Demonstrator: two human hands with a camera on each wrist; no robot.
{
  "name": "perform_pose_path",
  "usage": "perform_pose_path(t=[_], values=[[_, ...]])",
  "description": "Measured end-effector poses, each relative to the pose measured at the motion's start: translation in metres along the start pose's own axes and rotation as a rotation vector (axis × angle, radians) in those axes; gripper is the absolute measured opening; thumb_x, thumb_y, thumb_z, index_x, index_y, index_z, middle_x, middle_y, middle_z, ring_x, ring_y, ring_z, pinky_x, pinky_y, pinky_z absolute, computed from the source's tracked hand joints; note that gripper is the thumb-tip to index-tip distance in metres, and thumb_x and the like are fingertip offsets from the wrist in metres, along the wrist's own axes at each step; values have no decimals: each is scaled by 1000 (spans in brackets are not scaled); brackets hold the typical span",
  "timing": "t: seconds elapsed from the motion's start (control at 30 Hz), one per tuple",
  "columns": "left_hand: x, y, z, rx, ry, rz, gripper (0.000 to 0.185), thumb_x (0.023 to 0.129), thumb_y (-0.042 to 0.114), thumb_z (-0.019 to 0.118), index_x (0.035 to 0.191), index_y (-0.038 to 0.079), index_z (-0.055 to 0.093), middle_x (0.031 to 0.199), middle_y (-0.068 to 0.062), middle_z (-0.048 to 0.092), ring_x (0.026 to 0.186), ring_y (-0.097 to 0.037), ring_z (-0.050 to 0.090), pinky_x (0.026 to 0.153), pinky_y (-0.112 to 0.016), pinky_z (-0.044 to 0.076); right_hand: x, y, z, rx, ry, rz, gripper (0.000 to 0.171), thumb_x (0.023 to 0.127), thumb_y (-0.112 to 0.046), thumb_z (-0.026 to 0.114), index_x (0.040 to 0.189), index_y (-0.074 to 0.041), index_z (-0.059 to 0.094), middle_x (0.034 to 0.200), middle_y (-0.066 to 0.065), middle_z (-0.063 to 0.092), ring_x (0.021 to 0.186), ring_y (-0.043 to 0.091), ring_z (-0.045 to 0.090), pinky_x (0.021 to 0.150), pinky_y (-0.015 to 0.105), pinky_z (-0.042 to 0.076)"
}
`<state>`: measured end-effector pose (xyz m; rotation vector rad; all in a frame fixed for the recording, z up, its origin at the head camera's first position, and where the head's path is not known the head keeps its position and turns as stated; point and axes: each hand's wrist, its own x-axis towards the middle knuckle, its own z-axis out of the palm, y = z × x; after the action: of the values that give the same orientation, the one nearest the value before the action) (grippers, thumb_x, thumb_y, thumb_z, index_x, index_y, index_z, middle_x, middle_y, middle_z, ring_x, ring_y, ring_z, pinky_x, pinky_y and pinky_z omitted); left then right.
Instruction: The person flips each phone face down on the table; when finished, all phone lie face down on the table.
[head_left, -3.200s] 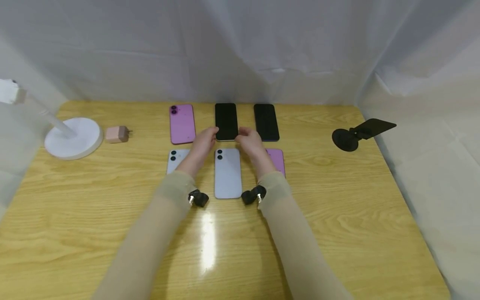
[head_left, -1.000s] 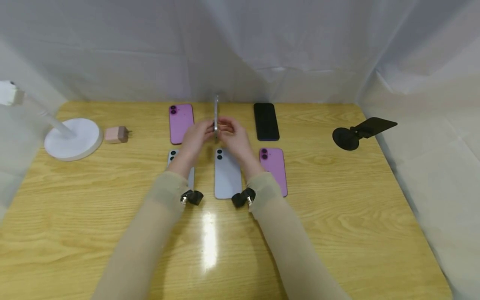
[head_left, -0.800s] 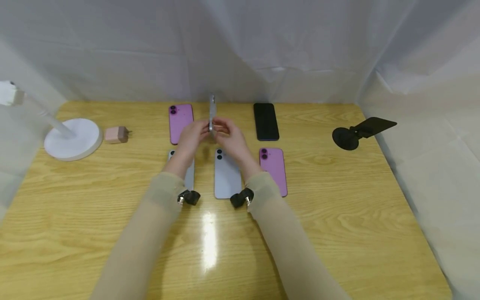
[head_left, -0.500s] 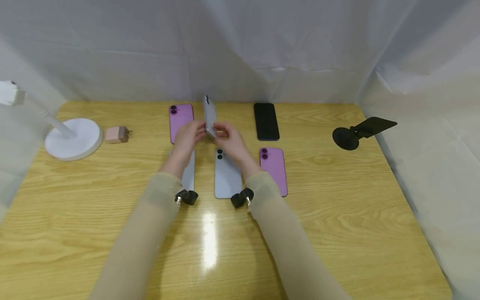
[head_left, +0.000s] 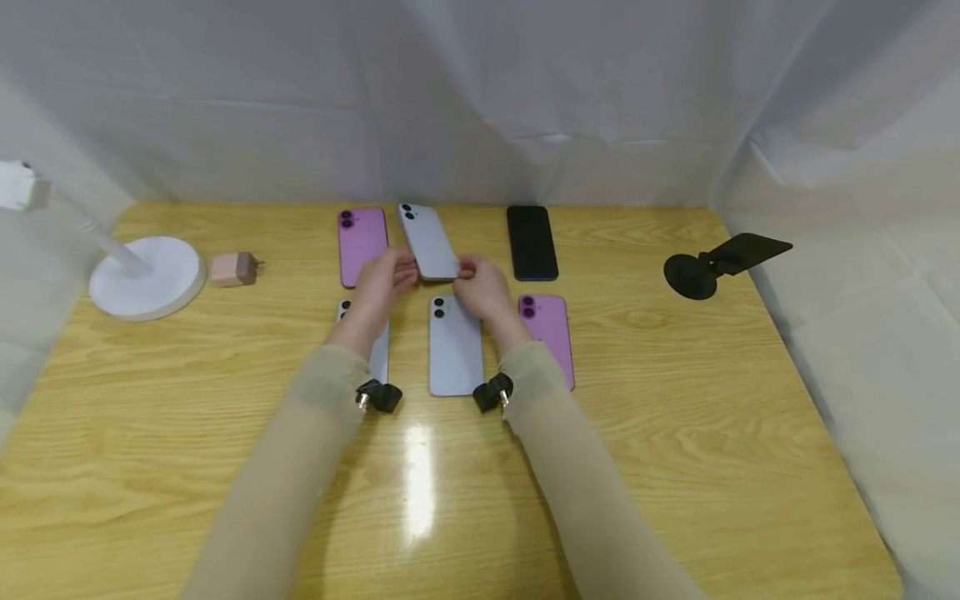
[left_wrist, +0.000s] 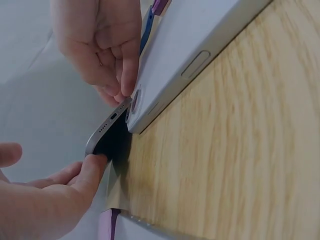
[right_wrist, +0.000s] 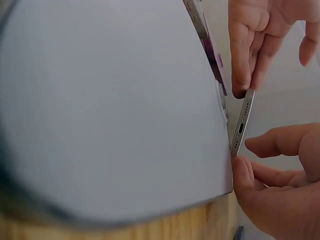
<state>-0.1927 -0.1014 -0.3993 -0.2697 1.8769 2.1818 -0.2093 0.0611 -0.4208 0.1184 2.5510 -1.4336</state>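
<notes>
You pinched the pale lilac phone [head_left: 429, 242] between both hands [head_left: 384, 279] [head_left: 483, 285], back up, beyond the lilac front-row phone [head_left: 454, 346], the purple phone [head_left: 362, 245] and black phone [head_left: 532, 242] flanking it. Your wrist views alone showed its charging-port edge [right_wrist: 241, 128], lifted.

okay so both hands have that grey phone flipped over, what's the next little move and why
Probably lower the grey phone flat into the gap between the purple phone and the black phone. The left hand and right hand pinch its near end, back up, tilted off the table.
</notes>
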Motion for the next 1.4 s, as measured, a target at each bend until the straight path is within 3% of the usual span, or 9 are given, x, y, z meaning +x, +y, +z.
perform_pose_path(t=[0.53,0.9,1.4], values=[[14,-4,16,76,44,-77,48,98,21,41,135,-9,42,139,-19,44,126,-27,44,105,-24,40,-3,8,-16,-56,57,-31,36,89,-3,55,124,1,58,113,12,63,104,22,59,87,27,51],[15,-7,18,207,62,-116,54,98,31,42,141,-2,39,141,-12,44,128,-21,43,108,-26,37,-2,13,-16,-53,71,-48,32,89,-3,57,120,1,61,111,12,64,102,21,60,85,26,52],[11,-5,18,231,43,-103,53,99,32,41,141,0,39,142,-11,43,129,-20,42,109,-28,35,-4,15,-20,-26,29,-76,36,88,-2,57,124,2,58,115,14,62,104,23,58,88,28,51]])
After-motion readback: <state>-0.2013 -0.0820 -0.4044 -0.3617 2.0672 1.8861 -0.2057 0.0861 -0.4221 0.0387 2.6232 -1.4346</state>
